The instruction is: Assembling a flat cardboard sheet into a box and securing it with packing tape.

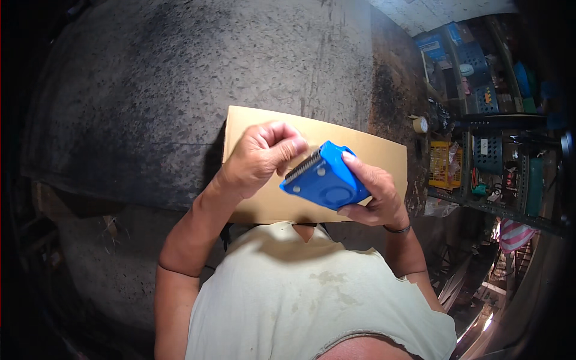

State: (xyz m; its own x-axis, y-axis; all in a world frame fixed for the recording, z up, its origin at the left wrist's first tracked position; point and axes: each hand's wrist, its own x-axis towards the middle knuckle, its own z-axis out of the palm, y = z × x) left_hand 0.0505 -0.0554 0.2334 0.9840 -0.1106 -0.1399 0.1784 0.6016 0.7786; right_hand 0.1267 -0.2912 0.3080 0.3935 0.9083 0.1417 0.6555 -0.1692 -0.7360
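A blue plastic tape dispenser [327,180] with a toothed metal edge is in my right hand [379,195], whose thumb and fingers wrap its right end. The toothed edge faces up and left. Just beside that edge is my left hand [264,153], its fingers curled and pinched against the thumb. Whatever lies in the pinch, if anything, is too small to make out. Beneath both hands lies a tan cardboard piece [354,137], its near edge close to my body. Whether it is a sheet or a closed box I cannot tell.
The cardboard rests on a worn dark grey work surface [150,90]. To the right, a tape roll [420,125] sits at that surface's edge. Metal shelving [510,117] beyond holds a yellow plastic basket [441,162] and assorted goods.
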